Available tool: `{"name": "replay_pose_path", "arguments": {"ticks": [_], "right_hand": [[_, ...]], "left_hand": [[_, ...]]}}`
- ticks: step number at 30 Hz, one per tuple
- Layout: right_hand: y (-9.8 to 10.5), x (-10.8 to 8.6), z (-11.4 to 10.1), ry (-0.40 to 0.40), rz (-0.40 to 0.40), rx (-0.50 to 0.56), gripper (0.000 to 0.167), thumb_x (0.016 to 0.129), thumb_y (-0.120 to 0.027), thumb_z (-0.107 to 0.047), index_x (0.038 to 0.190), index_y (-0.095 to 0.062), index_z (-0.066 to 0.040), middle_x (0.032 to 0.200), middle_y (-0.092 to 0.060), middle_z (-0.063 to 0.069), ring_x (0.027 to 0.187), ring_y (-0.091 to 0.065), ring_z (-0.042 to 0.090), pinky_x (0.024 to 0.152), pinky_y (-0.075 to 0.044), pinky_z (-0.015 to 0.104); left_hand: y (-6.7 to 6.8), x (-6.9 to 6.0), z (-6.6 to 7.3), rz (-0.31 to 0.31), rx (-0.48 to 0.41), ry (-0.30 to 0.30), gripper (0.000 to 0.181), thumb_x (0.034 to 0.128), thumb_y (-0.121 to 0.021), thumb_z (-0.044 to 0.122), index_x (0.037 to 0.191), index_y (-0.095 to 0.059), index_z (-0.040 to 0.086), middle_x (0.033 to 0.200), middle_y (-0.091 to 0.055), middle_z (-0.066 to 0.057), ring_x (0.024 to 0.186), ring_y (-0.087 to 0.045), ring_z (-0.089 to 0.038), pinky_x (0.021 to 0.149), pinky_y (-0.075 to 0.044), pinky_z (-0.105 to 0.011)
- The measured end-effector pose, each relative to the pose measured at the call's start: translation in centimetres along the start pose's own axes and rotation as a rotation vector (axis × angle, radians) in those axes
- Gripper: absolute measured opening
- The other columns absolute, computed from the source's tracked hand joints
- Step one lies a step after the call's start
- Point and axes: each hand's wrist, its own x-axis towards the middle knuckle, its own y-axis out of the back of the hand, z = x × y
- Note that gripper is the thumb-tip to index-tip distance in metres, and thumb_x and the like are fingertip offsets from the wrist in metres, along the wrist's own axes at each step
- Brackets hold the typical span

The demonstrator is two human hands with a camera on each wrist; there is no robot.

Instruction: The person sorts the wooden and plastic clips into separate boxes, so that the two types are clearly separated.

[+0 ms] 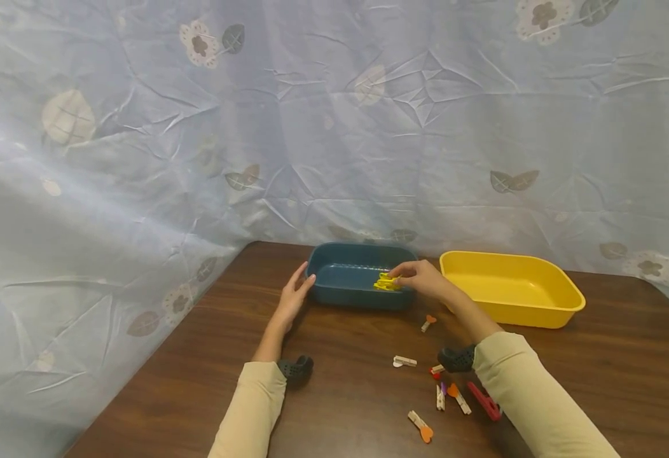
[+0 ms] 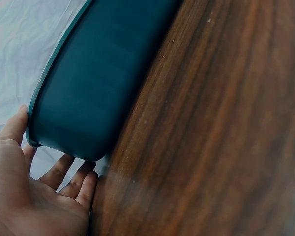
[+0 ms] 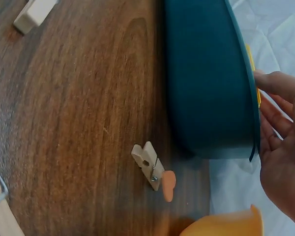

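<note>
On the desk (image 1: 208, 356), the yellow bin (image 1: 512, 313) is set beside the blue bin (image 1: 357, 299), whose end is touched by the left hand (image 1: 292, 299), fingers spread. By fingers of the right hand (image 1: 425, 278), yellow clips (image 1: 385, 282) are pinched at the blue bin's near rim, not yet released; a red clip (image 1: 484, 402) and six pegs (image 1: 406, 361) seem left, on the desk.

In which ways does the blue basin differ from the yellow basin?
Colour: the blue basin is dark blue-green; the yellow basin is bright yellow.
Place: the blue basin stands left of the yellow basin.
Contact: the left grip touches the blue basin; the yellow basin has no grip on it.
Shared: both are oblong, with rounded corners.
</note>
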Motion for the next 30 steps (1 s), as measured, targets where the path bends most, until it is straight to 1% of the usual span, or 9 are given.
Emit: {"name": "replay_pose_path", "arguments": {"ticks": [5,8,11,17,19,21,25,28,30], "right_hand": [[-0.1,-0.1,0.4,0.016,0.014,0.053,0.021,0.089,-0.061,-0.012,0.108,-0.066,-0.003,0.107,-0.063,0.011,0.099,-0.058,0.029,0.082,-0.047,0.042],[-0.1,-0.1,0.4,0.006,0.013,0.071,0.022,0.088,-0.062,-0.012,0.108,-0.066,-0.003,0.107,-0.063,0.011,0.099,-0.057,0.028,0.083,-0.047,0.042],[-0.1,-0.1,0.4,-0.005,0.006,0.073,0.022,0.088,-0.063,-0.013,0.107,-0.066,-0.004,0.106,-0.064,0.011,0.099,-0.058,0.028,0.083,-0.047,0.041],[-0.1,-0.2,0.3,0.02,0.015,0.079,0.021,0.088,-0.063,-0.012,0.107,-0.066,-0.003,0.109,-0.062,0.012,0.102,-0.056,0.029,0.083,-0.047,0.041],[-0.1,-0.2,0.2,0.028,0.016,0.079,0.021,0.088,-0.062,-0.011,0.107,-0.066,-0.002,0.109,-0.062,0.012,0.103,-0.056,0.03,0.084,-0.046,0.041],[-0.1,-0.2,0.1,0.03,0.015,0.077,0.021,0.088,-0.062,-0.012,0.107,-0.066,-0.003,0.11,-0.062,0.012,0.103,-0.056,0.03,0.084,-0.046,0.041],[-0.2,-0.4,0.2,0.03,0.018,0.072,0.021,0.088,-0.063,-0.011,0.106,-0.066,-0.002,0.11,-0.062,0.013,0.103,-0.056,0.03,0.084,-0.046,0.042],[-0.3,-0.4,0.3,0.029,0.027,0.07,0.021,0.087,-0.063,-0.01,0.106,-0.066,-0.002,0.109,-0.063,0.013,0.101,-0.057,0.03,0.083,-0.047,0.041],[-0.4,-0.4,0.4,0.03,0.03,0.07,0.021,0.087,-0.064,-0.01,0.105,-0.066,-0.001,0.107,-0.063,0.013,0.099,-0.057,0.029,0.082,-0.047,0.041]], "left_hand": [[-0.2,-1.0,1.6,-0.002,0.035,-0.016,0.056,0.096,-0.051,0.024,0.144,-0.028,0.007,0.142,-0.027,-0.025,0.127,-0.03,-0.038,0.099,-0.03,-0.05],[-0.2,-1.1,1.7,-0.002,0.041,-0.013,0.056,0.0961,-0.051,0.024,0.144,-0.028,0.007,0.142,-0.028,-0.026,0.126,-0.032,-0.038,0.099,-0.03,-0.05],[-0.1,-0.8,1.2,-0.005,0.025,-0.007,0.057,0.0956,-0.052,0.025,0.144,-0.028,0.007,0.142,-0.027,-0.025,0.127,-0.03,-0.039,0.1,-0.028,-0.05],[0.0,0.4,-0.7,0.018,0.015,-0.018,0.059,0.0929,-0.055,0.034,0.144,-0.032,0.016,0.145,-0.027,-0.017,0.128,-0.031,-0.034,0.1,-0.028,-0.049],[-0.1,0.6,-1.0,0.03,0.028,-0.024,0.058,0.093,-0.054,0.035,0.144,-0.032,0.017,0.144,-0.028,-0.017,0.128,-0.031,-0.033,0.1,-0.029,-0.049],[-0.1,0.6,-1.0,0.029,0.038,-0.03,0.059,0.0932,-0.053,0.036,0.144,-0.031,0.017,0.144,-0.028,-0.018,0.127,-0.031,-0.034,0.1,-0.03,-0.049],[-0.2,-0.6,0.7,-0.001,0.028,-0.012,0.057,0.0956,-0.051,0.028,0.145,-0.028,0.011,0.145,-0.024,-0.022,0.129,-0.028,-0.037,0.101,-0.027,-0.05],[-0.2,-1.2,1.6,-0.018,0.01,0.005,0.056,0.0963,-0.05,0.024,0.145,-0.027,0.009,0.145,-0.023,-0.023,0.129,-0.026,-0.038,0.101,-0.025,-0.051],[-0.2,-1.0,1.2,-0.016,0.001,0.008,0.056,0.096,-0.051,0.024,0.145,-0.027,0.01,0.145,-0.023,-0.023,0.129,-0.026,-0.038,0.101,-0.025,-0.052]]}}
